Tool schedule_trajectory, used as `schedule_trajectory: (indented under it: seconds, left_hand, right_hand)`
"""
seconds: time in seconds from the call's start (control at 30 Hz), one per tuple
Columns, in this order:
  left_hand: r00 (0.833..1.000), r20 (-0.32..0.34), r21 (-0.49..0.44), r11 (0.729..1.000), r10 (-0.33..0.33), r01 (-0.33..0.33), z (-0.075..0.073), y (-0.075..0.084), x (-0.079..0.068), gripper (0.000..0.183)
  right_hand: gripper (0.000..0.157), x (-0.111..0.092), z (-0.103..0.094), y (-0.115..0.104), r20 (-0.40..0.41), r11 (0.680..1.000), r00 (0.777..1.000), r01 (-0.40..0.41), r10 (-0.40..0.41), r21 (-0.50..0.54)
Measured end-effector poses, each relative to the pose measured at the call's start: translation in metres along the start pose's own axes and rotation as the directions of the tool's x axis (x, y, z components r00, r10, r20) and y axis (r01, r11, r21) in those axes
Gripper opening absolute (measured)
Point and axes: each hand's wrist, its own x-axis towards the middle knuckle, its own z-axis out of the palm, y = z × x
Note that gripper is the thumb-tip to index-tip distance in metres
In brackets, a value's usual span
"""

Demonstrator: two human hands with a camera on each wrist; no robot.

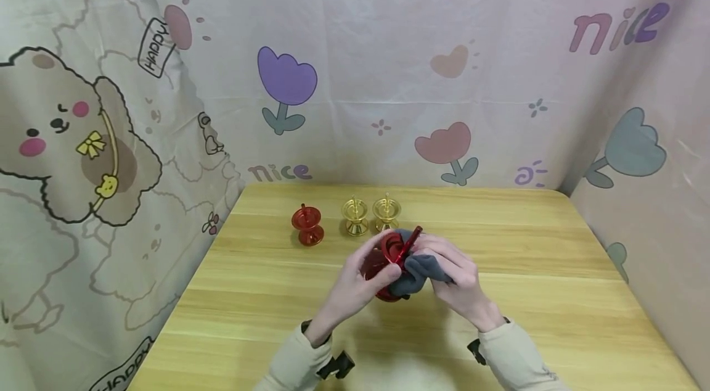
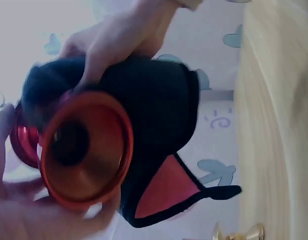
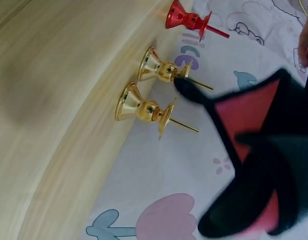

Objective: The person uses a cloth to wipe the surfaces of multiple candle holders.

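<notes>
My left hand [image 1: 355,286] grips a red candle holder [image 1: 391,245] above the middle of the table, tilted so that its spike points up and to the right. In the left wrist view the hollow underside of its flared base [image 2: 106,160] faces the camera. My right hand [image 1: 460,277] holds a dark grey cloth [image 1: 418,274] bunched against the holder. Black edging and a pink patch show on the cloth [image 3: 296,155] in the right wrist view. The cloth and fingers hide much of the holder's middle.
Another red candle holder [image 1: 307,226] stands upright at the table's back left. To its right stand two gold candle holders, one [image 1: 355,216] beside the other [image 1: 386,211]. The wooden table [image 1: 249,311] ends at a patterned curtain [image 1: 366,70] behind and at both sides.
</notes>
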Motion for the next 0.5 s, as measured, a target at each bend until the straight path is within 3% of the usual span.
schedule_trajectory:
  seconds: [0.13, 0.23, 0.37, 0.5]
  left_hand:
    - [0.995, -0.103, 0.041, 0.999, -0.001, 0.005, 0.009, 0.002, -0.002, 0.058]
    - [0.994, -0.114, 0.024, 1.0, 0.002, 0.001, 0.01, 0.003, -0.001, 0.053]
    - [0.997, -0.041, -0.094, 0.994, -0.062, 0.058, 0.004, 0.004, 0.003, 0.049]
    - [0.99, 0.067, -0.269, 0.953, -0.122, 0.136, -0.002, 0.002, 0.008, 0.047]
  right_hand:
    - [0.016, 0.003, 0.0, -0.001, -0.007, 0.999, 1.0, 0.0, 0.0, -0.049]
    - [0.016, 0.004, 0.001, -0.003, -0.005, 0.998, 1.0, 0.012, -0.012, -0.065]
    - [0.014, 0.005, 0.003, -0.005, -0.009, 0.998, 0.999, 0.038, -0.039, -0.051]
    - [0.012, 0.003, 0.003, -0.003, -0.005, 1.0, 1.0, 0.018, -0.018, 0.006]
